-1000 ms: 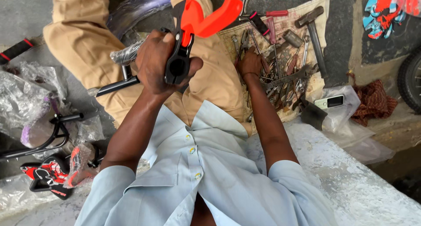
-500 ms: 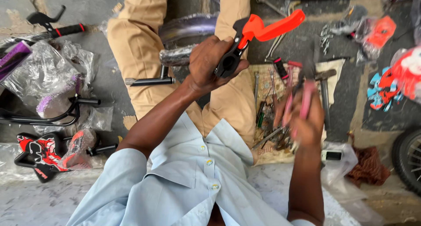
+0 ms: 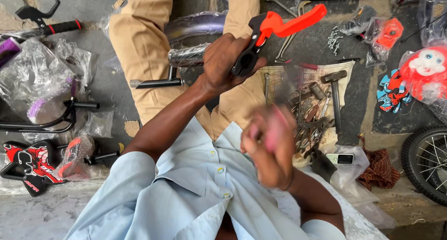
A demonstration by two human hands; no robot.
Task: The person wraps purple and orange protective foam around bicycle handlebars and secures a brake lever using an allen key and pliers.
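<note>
Near the upper centre of the frame, the left hand (image 3: pixel 223 65) was closed around the black clamp of a brake lever (image 3: pixel 274 32), whose orange blade pointed toward the upper right. The clamp sat at the end of a plastic-wrapped handlebar (image 3: pixel 188 56) lying across the person's tan trousers (image 3: pixel 139 49). The right hand (image 3: pixel 270 144), lower and right of centre, was blurred; its fingers were curled around something pinkish, but what it gripped could not be told. Just right of that hand, a cloth (image 3: pixel 347 79) on the ground carried a heap of tools, among them a hammer (image 3: pixel 335 93) with its head toward the top. A bicycle wheel (image 3: pixel 426 163) showed at the right edge, and a red-haired doll (image 3: pixel 426 74) in plastic lay above it.
</note>
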